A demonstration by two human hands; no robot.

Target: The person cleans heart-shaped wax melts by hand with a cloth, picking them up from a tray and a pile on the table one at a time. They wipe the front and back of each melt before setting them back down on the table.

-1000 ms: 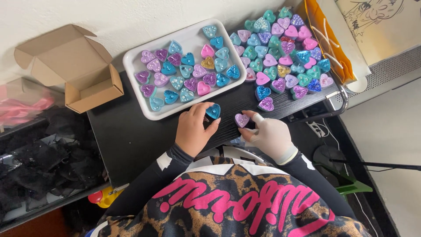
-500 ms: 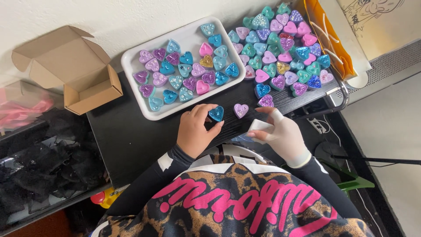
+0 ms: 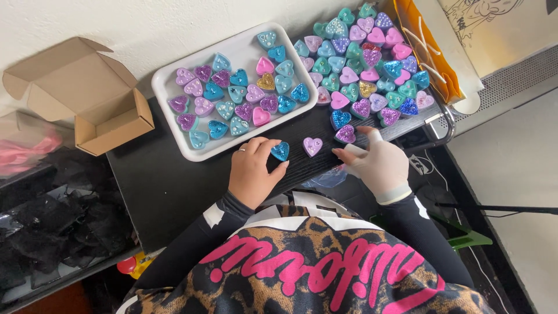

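My left hand (image 3: 254,170) rests on the black table (image 3: 174,192), fingers loosely curled, gripping nothing. Fingertips touch the blue glitter heart (image 3: 281,150), which lies flat on the table just below the white tray (image 3: 174,131). Ring on one finger.

My right hand (image 3: 379,164), in a white glove, sits at the table's near edge, fingers spread and open, holding nothing. Index tip is just beside the purple glitter heart (image 3: 345,134); can't tell if it actually touches.

The lilac heart (image 3: 313,146) lies flat between my two hands, apart from both, just right of the blue one.

Tray holds a loose layer of hearts: lilac, purple, teal, blue, pink, one gold. A second pile of hearts (image 3: 366,64) is spread straight on the table to the right of the tray, same colours, tightly packed, some touching the tray's right edge.

Open cardboard box (image 3: 96,96) stands left of the tray, flaps up, well apart from my hands. Orange bag (image 3: 427,49) lies at the far right of the pile.
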